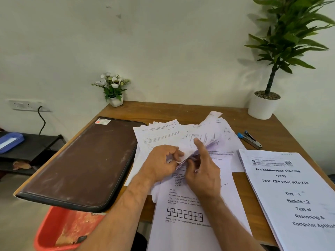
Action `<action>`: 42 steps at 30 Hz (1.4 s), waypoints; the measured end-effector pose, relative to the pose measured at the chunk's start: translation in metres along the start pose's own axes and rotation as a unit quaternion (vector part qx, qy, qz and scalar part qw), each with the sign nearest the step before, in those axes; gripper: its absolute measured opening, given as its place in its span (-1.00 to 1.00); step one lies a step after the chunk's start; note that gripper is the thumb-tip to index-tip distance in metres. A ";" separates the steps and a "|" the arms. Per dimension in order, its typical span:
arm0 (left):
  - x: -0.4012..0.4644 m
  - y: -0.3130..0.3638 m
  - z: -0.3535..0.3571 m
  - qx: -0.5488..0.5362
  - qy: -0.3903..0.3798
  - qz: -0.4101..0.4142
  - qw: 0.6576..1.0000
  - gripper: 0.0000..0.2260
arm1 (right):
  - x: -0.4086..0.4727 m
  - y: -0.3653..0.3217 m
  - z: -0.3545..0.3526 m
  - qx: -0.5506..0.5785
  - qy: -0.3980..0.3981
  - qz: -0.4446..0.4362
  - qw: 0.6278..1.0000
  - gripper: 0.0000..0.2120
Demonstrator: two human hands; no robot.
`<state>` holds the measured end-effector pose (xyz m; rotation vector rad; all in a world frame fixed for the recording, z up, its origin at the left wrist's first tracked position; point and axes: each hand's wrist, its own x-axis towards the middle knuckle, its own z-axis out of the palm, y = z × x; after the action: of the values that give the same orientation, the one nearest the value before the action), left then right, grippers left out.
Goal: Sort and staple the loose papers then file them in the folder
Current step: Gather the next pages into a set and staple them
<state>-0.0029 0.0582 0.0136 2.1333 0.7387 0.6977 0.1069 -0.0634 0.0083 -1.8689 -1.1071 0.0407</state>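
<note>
1. My left hand (pixel 164 161) is pinching the near edge of a lifted bundle of loose papers (pixel 197 140) at the middle of the desk (pixel 199 109).
2. My right hand (pixel 203 171) is gripping the same bundle, index finger pressing its top sheet.
3. The brown folder (pixel 81 163) is lying closed to my left, the stapler (pixel 251 138) far right, beyond a stacked booklet (pixel 293 192).

Bare worktop (pixel 190 110) lay open along the far edge, between the flower pot (pixel 116 101) and the plant (pixel 262 105). The folder (pixel 81 160) blocked the left side, overhanging the near-left edge. Loose papers (pixel 163 134) covered the centre. The booklet (pixel 293 192) filled the near right; the stapler (pixel 251 139) lay just beyond it.
</note>
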 end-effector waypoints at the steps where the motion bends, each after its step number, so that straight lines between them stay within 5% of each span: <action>1: 0.000 0.000 -0.002 -0.007 -0.014 -0.014 1.000 -0.87 | 0.000 0.002 0.002 -0.012 0.006 -0.012 1.000 -0.44; 6: 0.004 0.011 -0.017 -0.221 -0.045 -0.079 0.971 -0.78 | 0.003 0.007 0.002 -0.002 0.008 0.028 1.000 -0.74; 9: 0.018 -0.001 -0.028 -0.026 0.104 -0.157 0.982 -0.82 | 0.004 0.004 0.001 0.001 -0.001 0.033 0.999 -0.74; 11: 0.024 -0.013 -0.030 0.123 0.137 -0.231 0.955 -0.77 | 0.004 0.003 0.000 0.009 -0.005 0.035 0.999 -0.71; 13: 0.026 -0.023 -0.025 0.160 0.150 -0.269 0.938 -0.62 | 0.002 0.005 0.000 0.012 -0.006 0.038 0.999 -0.71; 28: 0.016 -0.009 -0.020 0.015 0.359 -0.193 0.913 -0.55 | 0.004 0.004 -0.001 -0.004 -0.025 0.032 0.999 -0.74; 35: 0.010 0.000 -0.012 0.071 0.335 -0.152 0.927 -0.83 | 0.004 0.008 0.001 -0.006 -0.022 0.033 0.999 -0.73; 38: 0.009 -0.001 -0.012 0.024 0.321 -0.145 0.936 -0.72 | 0.005 0.007 0.002 -0.002 -0.016 0.023 1.000 -0.70; 42: 0.007 -0.003 -0.008 0.028 0.292 -0.129 0.947 -0.66 | 0.005 -0.001 -0.001 0.032 -0.036 0.034 0.998 -0.42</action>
<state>-0.0040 0.0683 0.0173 1.8304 1.3368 1.1916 0.1100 -0.0604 0.0114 -1.8593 -1.0772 0.1828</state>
